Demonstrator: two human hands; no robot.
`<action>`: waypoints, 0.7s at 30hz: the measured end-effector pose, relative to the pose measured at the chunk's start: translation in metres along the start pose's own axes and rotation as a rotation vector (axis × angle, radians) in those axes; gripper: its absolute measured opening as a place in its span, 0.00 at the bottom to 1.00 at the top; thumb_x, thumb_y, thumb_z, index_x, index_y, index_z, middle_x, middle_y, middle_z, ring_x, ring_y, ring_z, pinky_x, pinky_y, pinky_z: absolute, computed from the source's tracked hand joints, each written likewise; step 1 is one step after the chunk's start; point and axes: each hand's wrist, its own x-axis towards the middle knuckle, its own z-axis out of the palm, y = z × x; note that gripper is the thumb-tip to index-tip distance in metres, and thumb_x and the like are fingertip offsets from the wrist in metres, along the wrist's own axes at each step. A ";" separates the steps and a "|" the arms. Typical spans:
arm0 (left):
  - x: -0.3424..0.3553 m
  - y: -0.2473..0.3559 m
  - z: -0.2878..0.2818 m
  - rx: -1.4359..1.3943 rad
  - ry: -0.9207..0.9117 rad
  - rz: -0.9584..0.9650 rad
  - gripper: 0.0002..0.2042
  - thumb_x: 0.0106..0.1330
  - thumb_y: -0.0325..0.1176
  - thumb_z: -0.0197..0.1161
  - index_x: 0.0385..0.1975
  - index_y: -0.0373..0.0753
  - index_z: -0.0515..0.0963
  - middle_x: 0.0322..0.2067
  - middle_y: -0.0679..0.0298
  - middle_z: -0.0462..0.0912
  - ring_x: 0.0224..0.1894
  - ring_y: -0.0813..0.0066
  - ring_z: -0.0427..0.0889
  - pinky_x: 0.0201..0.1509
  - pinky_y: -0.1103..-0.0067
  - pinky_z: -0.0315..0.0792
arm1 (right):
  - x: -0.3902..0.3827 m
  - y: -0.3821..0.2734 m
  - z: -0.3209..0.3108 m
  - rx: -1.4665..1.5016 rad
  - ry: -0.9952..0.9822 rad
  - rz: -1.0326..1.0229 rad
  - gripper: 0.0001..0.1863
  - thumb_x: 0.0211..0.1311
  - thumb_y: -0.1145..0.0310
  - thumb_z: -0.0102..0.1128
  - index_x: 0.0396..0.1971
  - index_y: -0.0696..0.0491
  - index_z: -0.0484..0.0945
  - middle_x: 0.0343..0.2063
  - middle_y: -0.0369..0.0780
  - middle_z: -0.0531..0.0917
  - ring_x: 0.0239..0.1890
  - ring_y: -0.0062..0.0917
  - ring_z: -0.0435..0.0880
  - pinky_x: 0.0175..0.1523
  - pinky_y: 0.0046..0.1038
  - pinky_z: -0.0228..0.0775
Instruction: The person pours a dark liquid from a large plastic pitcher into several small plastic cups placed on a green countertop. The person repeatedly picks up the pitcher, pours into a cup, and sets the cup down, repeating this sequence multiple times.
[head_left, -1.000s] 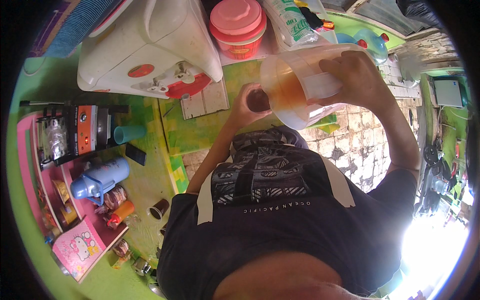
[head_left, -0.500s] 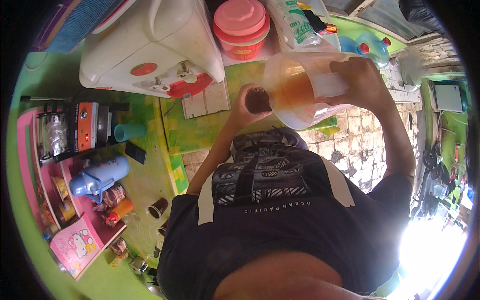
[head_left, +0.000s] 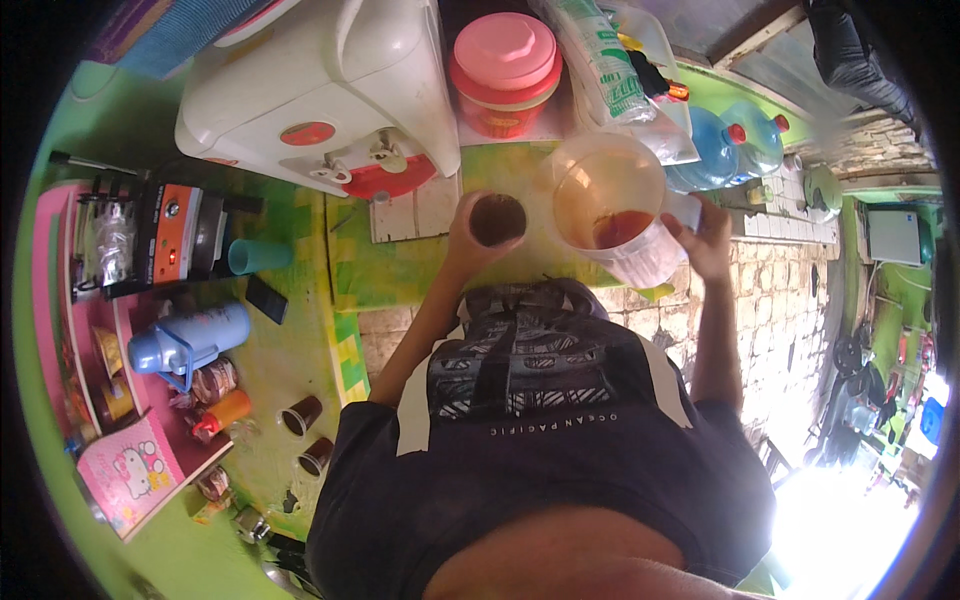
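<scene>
My left hand (head_left: pixel 468 240) is wrapped round a small cup of dark brown liquid (head_left: pixel 498 220), its open top toward me. Just to the right, my right hand (head_left: pixel 706 236) grips the handle of a translucent plastic pitcher (head_left: pixel 640 262). Reddish-brown liquid (head_left: pixel 622 229) lies low inside the pitcher, and its wide mouth faces up and to the left. A gap separates pitcher and cup. Two more small cups of dark liquid, one upper (head_left: pixel 301 415) and one lower (head_left: pixel 316 456), stand on the green-yellow table cover (head_left: pixel 275 365) at the left.
A white drink dispenser (head_left: pixel 300 95) stands at the back beside a pink lidded container (head_left: pixel 505 75). Bagged plastic cups (head_left: pixel 605 75) and large blue bottles (head_left: pixel 715 145) are at the back right. On the left are a teal cup (head_left: pixel 262 256), a phone (head_left: pixel 266 299) and a blue thermos (head_left: pixel 190 338).
The pitcher has tipped back from its pouring tilt and drawn apart from the cup. My right hand has lowered. The held cup has shifted slightly left and down, and looks fuller.
</scene>
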 end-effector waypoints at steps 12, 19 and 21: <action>-0.036 -0.003 -0.041 -0.021 0.157 -0.181 0.34 0.39 0.32 0.76 0.49 0.38 0.67 0.45 0.59 0.70 0.49 0.67 0.72 0.54 0.72 0.66 | -0.071 0.120 0.122 0.543 0.386 0.208 0.17 0.56 0.66 0.61 0.37 0.65 0.74 0.26 0.35 0.79 0.29 0.17 0.75 0.36 0.20 0.67; -0.058 -0.008 -0.061 -0.076 0.342 -0.257 0.35 0.38 0.32 0.77 0.50 0.38 0.66 0.47 0.61 0.69 0.51 0.68 0.70 0.57 0.72 0.65 | -0.070 0.129 0.136 0.285 0.292 0.148 0.33 0.58 0.56 0.59 0.48 0.67 0.57 0.43 0.50 0.67 0.48 0.36 0.66 0.55 0.38 0.56; -0.066 -0.005 -0.069 -0.071 0.385 -0.306 0.36 0.38 0.31 0.77 0.51 0.38 0.66 0.47 0.61 0.69 0.51 0.68 0.70 0.57 0.72 0.65 | -0.085 0.141 0.136 -0.394 0.196 0.186 0.39 0.53 0.56 0.63 0.51 0.68 0.53 0.44 0.54 0.62 0.50 0.43 0.62 0.56 0.43 0.53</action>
